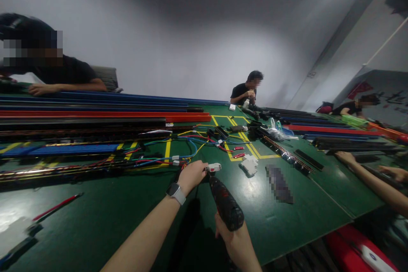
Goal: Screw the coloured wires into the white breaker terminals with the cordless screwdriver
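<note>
My left hand (192,175), with a watch on its wrist, is closed on a small white plastic breaker-like block (214,167). Coloured wires (183,162) lead up to that hand from the left. In my right hand (234,236) is a black cordless drill (225,204), its nose pointing away from me. The drill's tip meets the white block or sits right beside it; I cannot tell which. My right fingers are mostly hidden behind the drill body. More white blocks (249,165) lie on the green table (143,225), just right of the drill.
Long blue, black and orange rails (188,117) with wiring run along the left. A pixelated dark flat object (279,183) lies at right, near a black strip (309,159). Other people sit around the table; a co-worker's arm (360,170) reaches in from the right.
</note>
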Action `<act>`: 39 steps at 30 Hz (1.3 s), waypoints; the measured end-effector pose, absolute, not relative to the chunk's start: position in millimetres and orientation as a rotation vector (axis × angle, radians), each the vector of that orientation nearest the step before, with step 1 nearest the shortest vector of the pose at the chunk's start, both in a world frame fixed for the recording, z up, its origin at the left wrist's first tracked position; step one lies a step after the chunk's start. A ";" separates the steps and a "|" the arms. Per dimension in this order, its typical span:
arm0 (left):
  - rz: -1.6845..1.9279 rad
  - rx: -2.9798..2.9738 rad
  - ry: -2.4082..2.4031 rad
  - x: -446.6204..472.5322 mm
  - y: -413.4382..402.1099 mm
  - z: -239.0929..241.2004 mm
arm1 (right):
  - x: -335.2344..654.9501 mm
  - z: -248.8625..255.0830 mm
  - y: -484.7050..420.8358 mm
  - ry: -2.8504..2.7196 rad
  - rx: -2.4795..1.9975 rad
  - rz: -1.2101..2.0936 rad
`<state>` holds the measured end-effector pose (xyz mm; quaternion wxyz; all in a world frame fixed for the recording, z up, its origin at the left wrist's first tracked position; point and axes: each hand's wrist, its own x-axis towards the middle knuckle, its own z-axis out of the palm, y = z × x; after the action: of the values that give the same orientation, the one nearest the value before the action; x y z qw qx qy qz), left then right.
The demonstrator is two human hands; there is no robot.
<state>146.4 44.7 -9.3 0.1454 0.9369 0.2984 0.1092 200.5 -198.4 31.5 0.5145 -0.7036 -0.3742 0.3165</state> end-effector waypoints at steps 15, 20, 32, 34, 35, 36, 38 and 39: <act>0.298 2.687 0.852 146.4 44.9 -6.8 | 201.4 27.0 -197.1 -0.892 -1.643 0.763; 0.284 2.691 0.857 146.7 44.3 -6.5 | 201.4 26.6 -197.1 -0.881 -1.673 0.755; 0.276 2.688 0.864 146.1 42.6 -3.2 | 200.1 24.4 -197.7 -0.887 -1.623 0.735; 0.273 2.685 0.867 145.9 42.3 -3.0 | 200.3 24.4 -197.7 -0.892 -1.626 0.734; 0.275 2.685 0.869 145.8 42.3 -3.1 | 200.3 24.4 -197.7 -0.892 -1.628 0.734; 0.277 2.686 0.870 145.8 42.3 -3.4 | 200.4 24.6 -197.6 -0.891 -1.630 0.732; 0.280 2.687 0.869 145.9 42.6 -3.9 | 200.5 25.0 -197.6 -0.887 -1.632 0.727; 0.280 2.687 0.870 146.0 42.8 -4.2 | 200.5 25.4 -197.6 -0.885 -1.633 0.725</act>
<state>146.0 42.8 -4.2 0.1512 0.9359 0.3030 0.0975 200.5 -197.6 25.4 0.5429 -0.6878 -0.3728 0.3054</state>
